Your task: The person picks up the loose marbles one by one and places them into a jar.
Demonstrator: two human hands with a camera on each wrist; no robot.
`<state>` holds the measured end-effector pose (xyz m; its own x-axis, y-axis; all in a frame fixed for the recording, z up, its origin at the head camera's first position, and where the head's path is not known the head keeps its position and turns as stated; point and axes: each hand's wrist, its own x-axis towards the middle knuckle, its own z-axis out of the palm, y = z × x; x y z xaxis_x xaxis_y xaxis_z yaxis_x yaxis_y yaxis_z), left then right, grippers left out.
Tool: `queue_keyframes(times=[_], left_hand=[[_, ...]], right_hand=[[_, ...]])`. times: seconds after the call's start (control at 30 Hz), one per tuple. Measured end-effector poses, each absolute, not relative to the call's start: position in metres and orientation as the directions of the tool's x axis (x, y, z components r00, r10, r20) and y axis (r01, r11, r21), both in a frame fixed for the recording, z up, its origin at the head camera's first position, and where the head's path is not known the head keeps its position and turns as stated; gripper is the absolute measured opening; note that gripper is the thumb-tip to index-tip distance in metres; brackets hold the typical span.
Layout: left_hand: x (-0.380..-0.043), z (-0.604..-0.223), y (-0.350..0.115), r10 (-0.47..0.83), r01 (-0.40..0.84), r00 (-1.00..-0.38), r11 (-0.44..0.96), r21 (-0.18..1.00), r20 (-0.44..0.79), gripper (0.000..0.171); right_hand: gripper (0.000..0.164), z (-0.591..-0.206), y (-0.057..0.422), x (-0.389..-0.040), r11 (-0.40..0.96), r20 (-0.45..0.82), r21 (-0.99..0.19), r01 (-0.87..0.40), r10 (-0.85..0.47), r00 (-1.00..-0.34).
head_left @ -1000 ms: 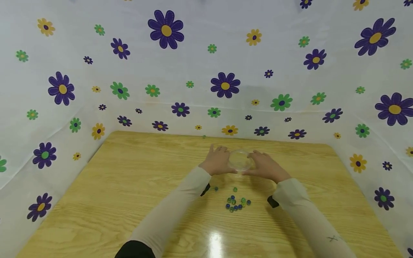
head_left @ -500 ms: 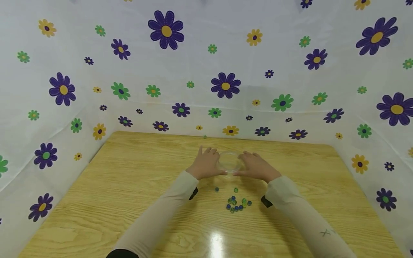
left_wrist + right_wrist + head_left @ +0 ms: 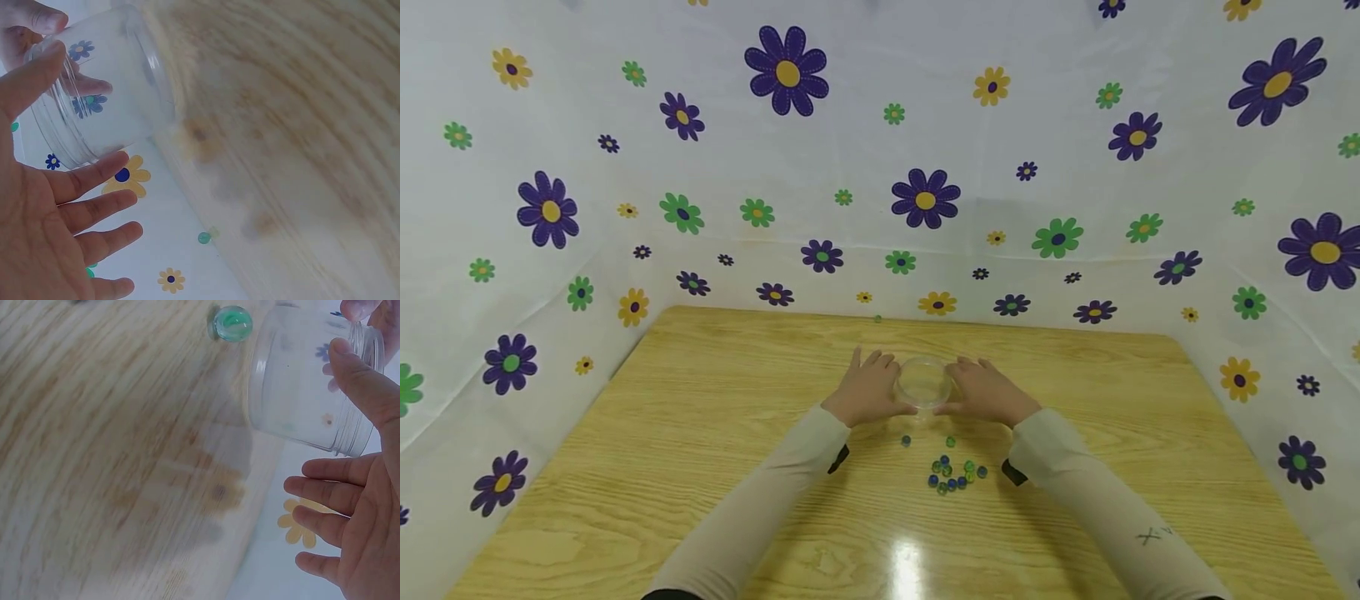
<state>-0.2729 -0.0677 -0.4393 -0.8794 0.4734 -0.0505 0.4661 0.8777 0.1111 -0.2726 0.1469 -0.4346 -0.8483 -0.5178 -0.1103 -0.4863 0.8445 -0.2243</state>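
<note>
A clear, wide-mouthed jar (image 3: 923, 383) with a threaded neck is between my two hands, its mouth up and no lid on it. My left hand (image 3: 863, 390) holds it near the rim, thumb on the near side and index finger on the far side, other fingers spread. From the opposite side my right hand (image 3: 992, 392) grips the neck in the same way. The jar's base is at the tabletop; I cannot tell whether it touches. Nothing shows inside the jar (image 3: 119, 87). A green marble (image 3: 233, 324) lies beside its base in the right wrist view.
Several blue and green glass marbles (image 3: 952, 483) lie in a loose cluster nearer me on the wooden table (image 3: 715, 417). One green marble (image 3: 877, 318) sits at the table's far edge. A white flowered cloth (image 3: 850, 142) encloses the back and sides.
Both hands have carried the jar to the left and slightly toward me. The marbles keep their places on the table.
</note>
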Motion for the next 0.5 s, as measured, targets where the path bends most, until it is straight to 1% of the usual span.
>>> queue_keyframes(times=[0.17,0.33,0.5], left_hand=[[-0.2724,-0.4429,-0.07,0.469,0.46,-0.881,0.88,0.12,-0.057,0.074],[-0.2718,-0.444,-0.0716,0.469,0.459,-0.882,0.879,0.13,-0.049,0.072],[-0.2704,-0.4431,-0.0732,0.471,0.458,-0.881,0.873,0.168,-0.05,0.076]], right_hand=[[0.078,-0.4377,0.1455,-0.273,0.849,-0.125,-0.224,-0.479,-0.512,-0.85],[0.08,-0.4369,0.1449,-0.2711,0.838,-0.102,-0.233,-0.494,-0.526,-0.844],[0.081,-0.435,0.147,-0.2693,0.829,-0.091,-0.234,-0.508,-0.539,-0.837]])
